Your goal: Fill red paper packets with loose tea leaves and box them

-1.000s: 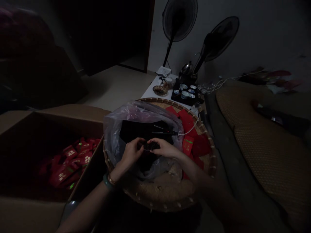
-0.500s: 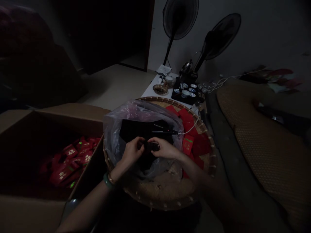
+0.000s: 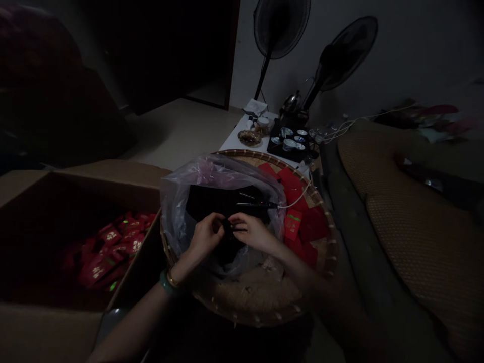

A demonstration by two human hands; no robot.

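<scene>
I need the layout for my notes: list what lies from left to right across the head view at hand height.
Cardboard box with red packets → left hand → small dark item pinched between both hands → right hand → red envelopes on the woven tray → woven mat.

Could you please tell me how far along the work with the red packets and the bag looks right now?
Done: many red packets lie in the cardboard box. In hand: the left hand and right hand pinch a small dark item over the plastic bag; what it is, I cannot tell. Left: loose red packets lie on the woven tray.
</scene>
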